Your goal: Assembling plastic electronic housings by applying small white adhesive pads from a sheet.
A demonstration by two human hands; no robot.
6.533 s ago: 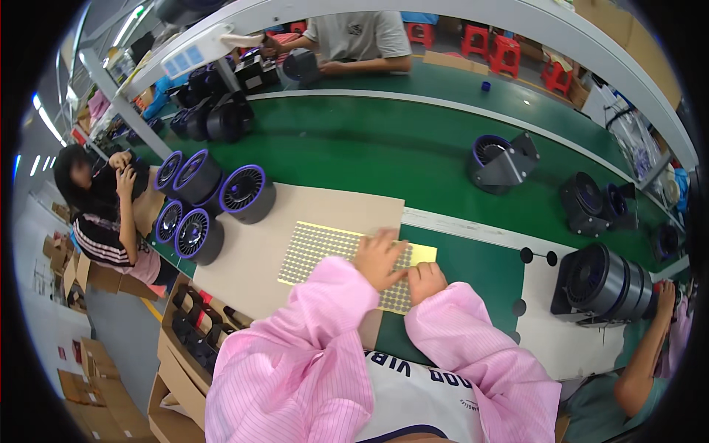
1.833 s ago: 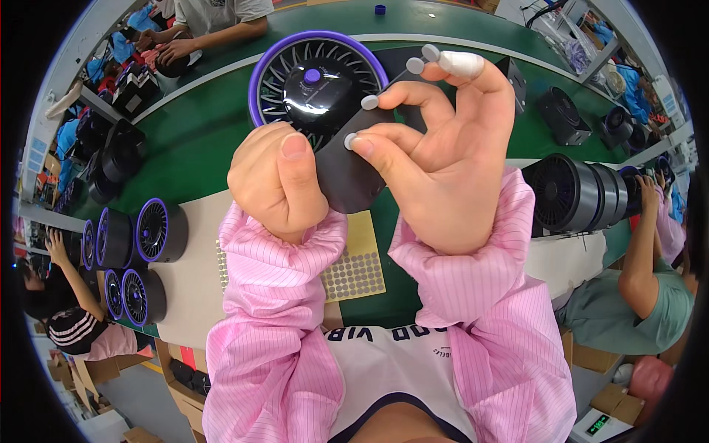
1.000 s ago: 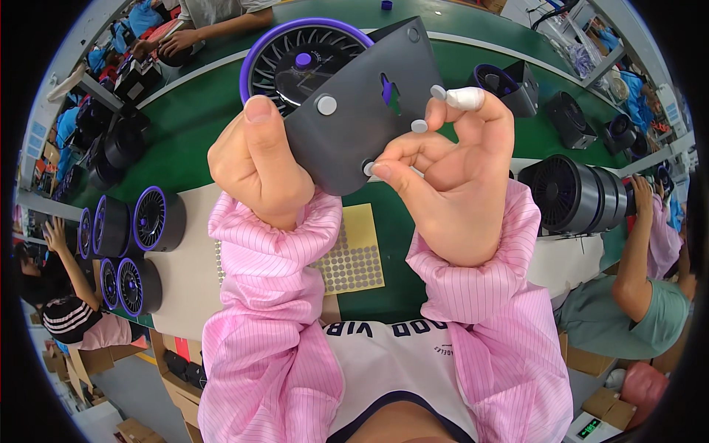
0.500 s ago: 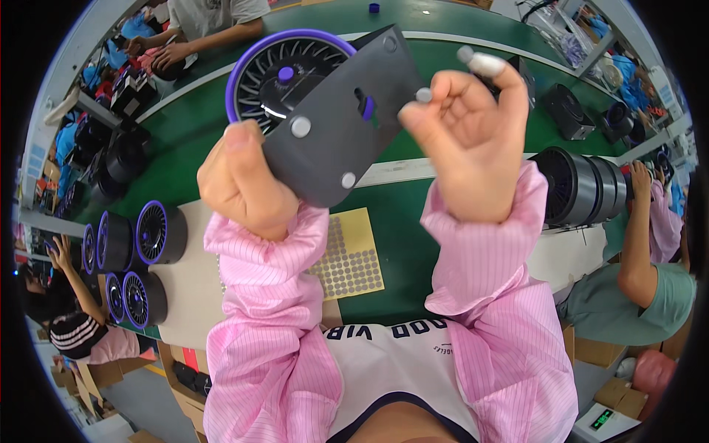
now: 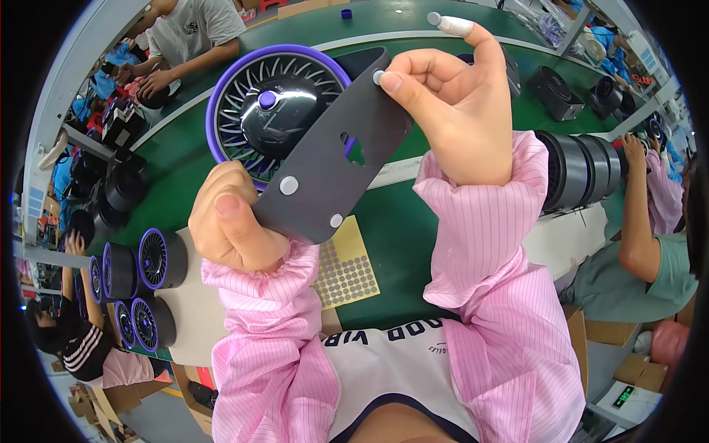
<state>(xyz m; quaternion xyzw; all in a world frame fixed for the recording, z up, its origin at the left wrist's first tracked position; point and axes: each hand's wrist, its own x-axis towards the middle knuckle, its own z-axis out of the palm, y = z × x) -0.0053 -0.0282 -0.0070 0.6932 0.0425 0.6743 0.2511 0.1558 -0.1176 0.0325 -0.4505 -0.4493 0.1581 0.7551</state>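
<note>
1. We see our left hand (image 5: 235, 221) closed around the lower end of a flat dark grey base plate (image 5: 329, 166), thumb on its face, fingers behind.
2. Our right hand (image 5: 454, 111) pinches the plate's upper end, thumb pressing a small white round pad (image 5: 378, 76) at the top corner; the index finger is raised, with a white cot on its tip and another pad stuck on it (image 5: 434, 18).
3. The plate is held up tilted, above the worktop (image 5: 413, 221), with two more white pads (image 5: 289, 185) on its lower part and a cut-out in the middle.
4. Behind the plate is a round fan (image 5: 266, 111) with a purple rim and black centre, partly covered by it; we cannot tell if it is attached.
5. A yellow sheet of dot stickers (image 5: 347, 266) lies on the worktop below our hands.
6. A stack of purple-rimmed fans (image 5: 144, 280) sits at the left; grey-black fan bodies (image 5: 576, 166) lie at the right.
7. Other people work around the green worktop.
</note>
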